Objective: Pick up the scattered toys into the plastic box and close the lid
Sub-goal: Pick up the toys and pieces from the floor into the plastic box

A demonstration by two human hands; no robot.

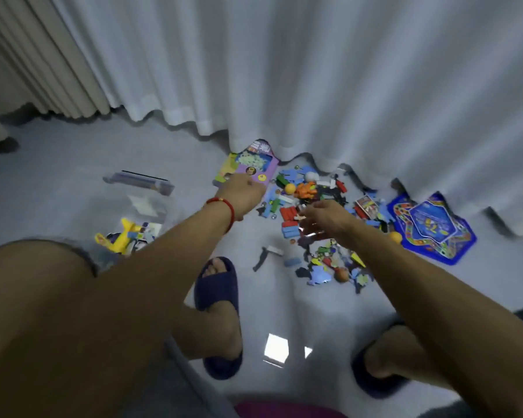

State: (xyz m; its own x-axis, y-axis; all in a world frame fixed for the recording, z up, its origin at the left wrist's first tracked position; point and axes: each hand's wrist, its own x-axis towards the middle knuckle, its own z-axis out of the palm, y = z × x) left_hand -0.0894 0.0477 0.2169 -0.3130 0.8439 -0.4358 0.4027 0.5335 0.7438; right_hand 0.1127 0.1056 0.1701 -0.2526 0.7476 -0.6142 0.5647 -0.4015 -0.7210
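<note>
While the box [139, 218] sits left of the toys [311, 218], well apart, the left hand [243, 191] touches a purple pack [258, 165], grip unclear; the right hand [323, 220] hovers loosely open. Small pieces could spill in transit.

Bare floor [73, 176] left of toy pile [311, 224], curtain [314, 86] close behind, plastic box [139, 218] beside left arm

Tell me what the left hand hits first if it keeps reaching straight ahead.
Likely the purple cardboard toy pack by the curtain: the left hand already overlaps its lower edge, though contact is unclear.
</note>
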